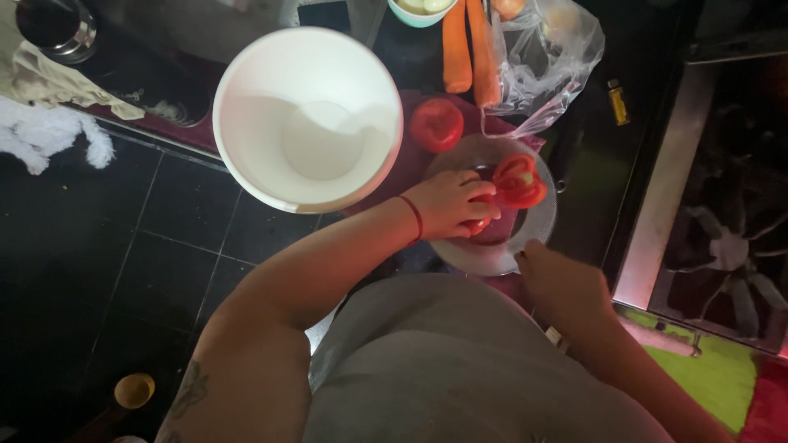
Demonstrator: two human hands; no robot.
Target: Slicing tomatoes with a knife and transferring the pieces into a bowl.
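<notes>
Tomato pieces (519, 180) lie cut on the round plate (492, 258) near the counter's front edge; the left hand (447, 203) presses down on one red piece. They look soft, wet and slippery, best pinched by the skin side. Whether the right hand (562, 283) grips anything, I cannot tell. A white bowl (308, 119) sits beside

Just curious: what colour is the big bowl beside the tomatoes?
White; the bowl shows best in the head view.
</notes>
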